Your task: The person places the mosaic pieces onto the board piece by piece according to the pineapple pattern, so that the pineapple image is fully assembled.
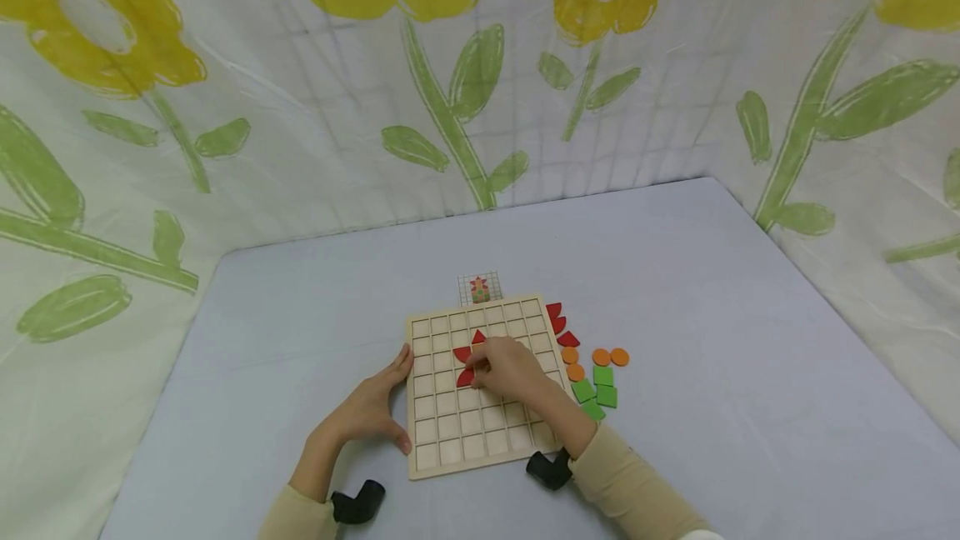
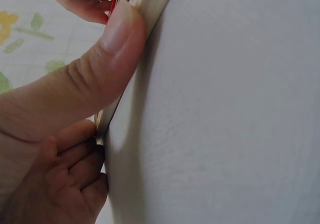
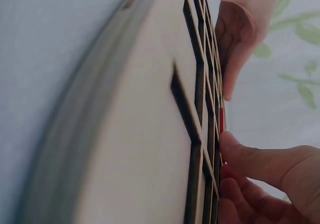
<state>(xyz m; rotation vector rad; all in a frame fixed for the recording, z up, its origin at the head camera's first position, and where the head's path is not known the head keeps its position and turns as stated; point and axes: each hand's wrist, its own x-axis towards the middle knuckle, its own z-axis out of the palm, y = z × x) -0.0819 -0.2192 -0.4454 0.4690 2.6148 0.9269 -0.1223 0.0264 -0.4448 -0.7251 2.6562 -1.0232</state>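
Observation:
A square wooden grid board lies on the table. My left hand spans its left edge, thumb and fingers spread apart; in the left wrist view the thumb rests against the rim. Over the upper middle cells, the fingers of my right hand are bent together at a red piece with a curved side, partly covered by the fingertips. A red triangle and another red curved piece lie in cells beside that hand. In the right wrist view the thumb and fingers meet at the red.
Right of the board lie loose red pieces, several orange discs and several green squares. A small pattern card sits behind the board. Flower-printed cloth hangs behind the table.

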